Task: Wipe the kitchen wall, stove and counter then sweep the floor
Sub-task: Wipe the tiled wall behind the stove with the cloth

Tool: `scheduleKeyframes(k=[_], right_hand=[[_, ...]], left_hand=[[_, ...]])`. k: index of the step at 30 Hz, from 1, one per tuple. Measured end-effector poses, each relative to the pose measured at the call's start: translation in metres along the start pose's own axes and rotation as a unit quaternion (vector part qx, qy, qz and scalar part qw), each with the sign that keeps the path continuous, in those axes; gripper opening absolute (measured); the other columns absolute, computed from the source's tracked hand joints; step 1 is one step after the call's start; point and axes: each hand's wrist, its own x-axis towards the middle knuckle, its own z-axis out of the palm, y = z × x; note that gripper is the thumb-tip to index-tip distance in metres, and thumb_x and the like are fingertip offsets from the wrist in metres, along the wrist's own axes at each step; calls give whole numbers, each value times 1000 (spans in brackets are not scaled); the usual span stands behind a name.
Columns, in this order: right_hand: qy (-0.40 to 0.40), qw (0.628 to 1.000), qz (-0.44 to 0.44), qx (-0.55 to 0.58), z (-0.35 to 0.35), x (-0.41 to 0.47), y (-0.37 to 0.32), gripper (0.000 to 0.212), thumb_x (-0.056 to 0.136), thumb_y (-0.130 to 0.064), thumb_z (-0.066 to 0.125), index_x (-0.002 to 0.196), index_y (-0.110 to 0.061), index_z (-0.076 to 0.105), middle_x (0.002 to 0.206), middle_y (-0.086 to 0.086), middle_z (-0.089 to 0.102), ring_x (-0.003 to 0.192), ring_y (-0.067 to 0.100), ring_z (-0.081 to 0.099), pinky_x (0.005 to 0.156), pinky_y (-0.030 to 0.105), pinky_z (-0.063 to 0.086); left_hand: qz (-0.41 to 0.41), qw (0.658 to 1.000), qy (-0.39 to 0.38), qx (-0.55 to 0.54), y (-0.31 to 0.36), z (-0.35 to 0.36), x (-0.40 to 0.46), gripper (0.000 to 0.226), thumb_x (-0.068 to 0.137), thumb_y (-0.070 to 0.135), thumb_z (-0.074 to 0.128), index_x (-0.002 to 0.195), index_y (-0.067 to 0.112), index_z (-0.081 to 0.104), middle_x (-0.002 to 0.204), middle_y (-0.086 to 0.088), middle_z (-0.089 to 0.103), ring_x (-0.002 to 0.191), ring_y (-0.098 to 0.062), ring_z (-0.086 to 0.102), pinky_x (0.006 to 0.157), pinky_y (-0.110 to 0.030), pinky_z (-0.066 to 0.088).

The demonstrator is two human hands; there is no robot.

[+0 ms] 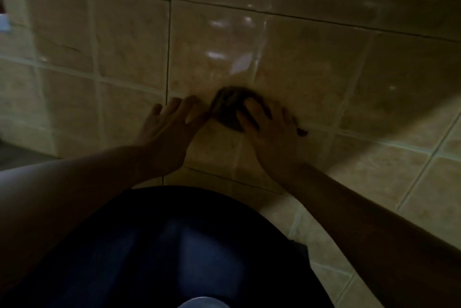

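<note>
A beige tiled wall (311, 63) fills the upper view, dim and blurred. My right hand (269, 128) presses a dark cloth (228, 108) flat against the tiles, fingers spread over it. Just left of the cloth, my left hand (169, 125) rests on the wall with straight fingers, its fingertips close to the cloth's edge. Part of the cloth is hidden under my right hand.
Beige floor tiles (411, 183) spread at the lower right. My dark clothing (174, 245) fills the lower middle. A dark ledge (20, 155) shows at the left edge, and a bright patch (3, 22) at the far left.
</note>
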Motion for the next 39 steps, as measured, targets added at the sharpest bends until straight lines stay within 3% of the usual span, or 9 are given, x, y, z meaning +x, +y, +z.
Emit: scheduleKeyframes(k=[2,5,11,16,22,24,28,34,39], right_hand=[[-22,995,-95,23,9,-14,-17,35,71,-16,59,103,-16,74,117,3,67,97,33,49,77,42,43],[-57,981,-174,61,14,-18,-21,35,78,-10,46,100,-11,74,117,7,67,97,33,42,80,42,32],[-5,999,-21,27,18,48,-27,40,80,-6,43,108,-14,71,117,7,66,93,32,42,74,41,40],[-88,972,-200,90,26,19,-59,41,82,-14,38,101,-15,74,116,4,67,90,31,60,75,38,33],[-42,997,-49,30,33,86,-73,42,78,-12,44,111,-17,69,123,5,59,96,31,43,71,37,47],[-39,994,-87,52,39,78,-88,43,78,-13,41,109,-17,71,124,3,51,94,31,41,71,38,46],[-101,965,-222,95,44,66,-100,42,79,-13,38,102,-13,73,118,5,64,93,30,40,73,38,29],[-69,994,-69,39,45,127,-115,50,79,-8,34,118,-12,65,127,8,46,98,32,40,72,40,49],[-96,965,-219,104,63,101,-143,42,79,-13,37,98,-12,74,112,6,68,94,30,42,76,42,37]], left_hand=[[2,1000,-3,1,-11,4,-5,88,69,13,67,146,23,26,152,-13,14,130,-36,25,94,-45,35],[-10,1000,-21,3,-24,9,-11,86,73,18,67,147,22,23,154,-13,10,131,-35,25,95,-43,34],[-60,997,-15,-45,-52,12,-10,83,76,18,64,147,21,21,152,-11,11,130,-36,25,93,-44,35],[-64,996,-40,-39,-74,28,-24,82,77,18,63,146,20,21,153,-10,8,131,-33,23,96,-43,33],[-89,993,-64,-43,-104,33,-26,83,79,20,62,148,21,15,153,-10,4,133,-33,17,99,-44,33],[-91,991,-84,-46,-110,36,-28,83,81,20,60,148,22,11,154,-9,0,135,-33,14,101,-44,32],[-87,988,-117,-41,-126,38,-34,83,84,22,59,149,23,7,154,-9,-6,138,-33,9,102,-43,31],[-112,983,-137,-58,-147,38,-35,85,85,21,58,149,22,4,155,-8,-10,140,-34,6,105,-44,29],[-107,978,-156,-85,-162,42,-44,84,86,18,57,149,24,2,157,-3,-11,142,-32,3,107,-43,27]])
